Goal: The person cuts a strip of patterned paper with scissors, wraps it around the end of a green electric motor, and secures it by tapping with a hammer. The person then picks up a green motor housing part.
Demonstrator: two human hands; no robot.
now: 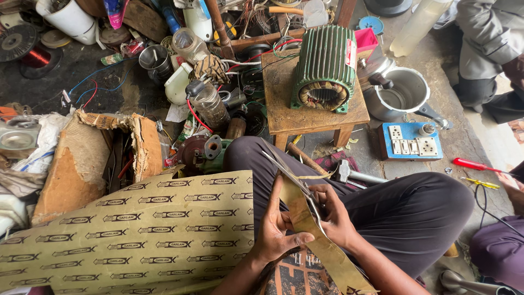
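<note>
Your left hand (275,232) pinches the yellow paper strip (311,229) over your lap, while your right hand (333,216) has its fingers closed on the scissors (295,177). If the strip sags, the blades may wander or nick your left thumb.

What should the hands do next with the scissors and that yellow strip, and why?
Probably close the scissors for another snip along the yellow strip. The blades stand open, the right hand works them, and the left hand pinches the strip taut, with uncut strip ahead.
</note>
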